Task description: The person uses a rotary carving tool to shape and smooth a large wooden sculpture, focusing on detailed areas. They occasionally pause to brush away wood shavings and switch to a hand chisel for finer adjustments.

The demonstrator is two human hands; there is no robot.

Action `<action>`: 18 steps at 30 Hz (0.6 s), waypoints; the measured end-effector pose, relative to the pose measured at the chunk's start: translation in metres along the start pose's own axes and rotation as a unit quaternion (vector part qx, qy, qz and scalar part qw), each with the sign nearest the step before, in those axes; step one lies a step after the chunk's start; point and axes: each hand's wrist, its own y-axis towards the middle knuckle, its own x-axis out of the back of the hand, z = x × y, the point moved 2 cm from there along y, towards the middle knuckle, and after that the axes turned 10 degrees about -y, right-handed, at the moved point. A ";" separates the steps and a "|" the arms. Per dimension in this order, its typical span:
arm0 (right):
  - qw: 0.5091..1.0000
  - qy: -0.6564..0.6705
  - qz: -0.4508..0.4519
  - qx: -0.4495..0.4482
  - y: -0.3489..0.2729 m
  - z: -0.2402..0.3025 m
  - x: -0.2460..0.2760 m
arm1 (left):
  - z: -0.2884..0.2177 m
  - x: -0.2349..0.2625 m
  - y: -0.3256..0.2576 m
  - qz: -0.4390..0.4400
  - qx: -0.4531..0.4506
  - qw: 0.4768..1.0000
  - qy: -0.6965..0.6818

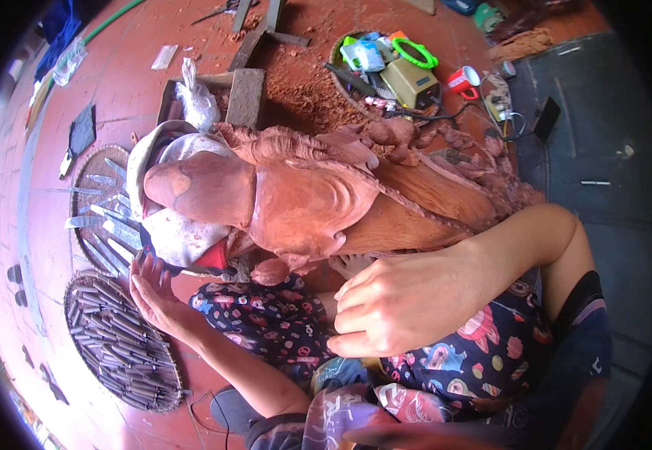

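Observation:
A large reddish-brown wood carving point(315, 202) lies across the middle in front of me, with a smooth rounded end at left and rougher carved detail at right. White stained cloth point(187, 236) is bunched under its left end. My left hand point(159, 300) has its fingers stretched out beside the dark edge of this cloth, near a round woven tray of flat metal blades point(120, 229). In front of the carving, above my patterned clothing, my right hand point(408, 304) is curled closed. Its fingertips are turned away, so whatever it may hold is hidden.
A second woven tray point(179, 375) full of dark chisels sits at lower left. Beyond the carving are a wooden block point(246, 101), reddish wood chips point(303, 94), a basket holding a beige device point(410, 81), and a red-and-white mug point(464, 79). A phone-like dark object point(546, 120) stands at right.

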 end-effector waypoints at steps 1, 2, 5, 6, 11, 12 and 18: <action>1.000 -0.001 -0.011 0.003 -0.004 -0.005 -0.001 | 0.003 -0.002 -0.001 -0.008 -0.010 1.000 0.011; 1.000 -0.002 -0.023 0.004 -0.007 -0.007 -0.004 | 0.008 -0.002 -0.004 -0.017 -0.016 0.999 0.023; 0.992 0.093 -0.081 0.025 -0.013 -0.014 -0.010 | 0.027 0.010 -0.006 -0.055 -0.069 0.994 0.071; 0.988 0.124 -0.084 0.026 -0.016 -0.012 -0.005 | 0.034 0.009 -0.007 -0.061 -0.062 0.995 0.056; 0.956 0.268 -0.115 0.020 -0.020 0.001 0.002 | 0.051 0.013 -0.002 -0.074 -0.024 0.997 -0.021; 0.936 0.333 -0.102 0.046 -0.017 0.002 0.002 | 0.053 0.016 0.001 -0.067 -0.026 0.997 -0.025; 0.817 0.558 -0.116 0.087 -0.012 0.010 0.031 | 0.058 0.018 -0.005 -0.006 -0.088 0.989 0.115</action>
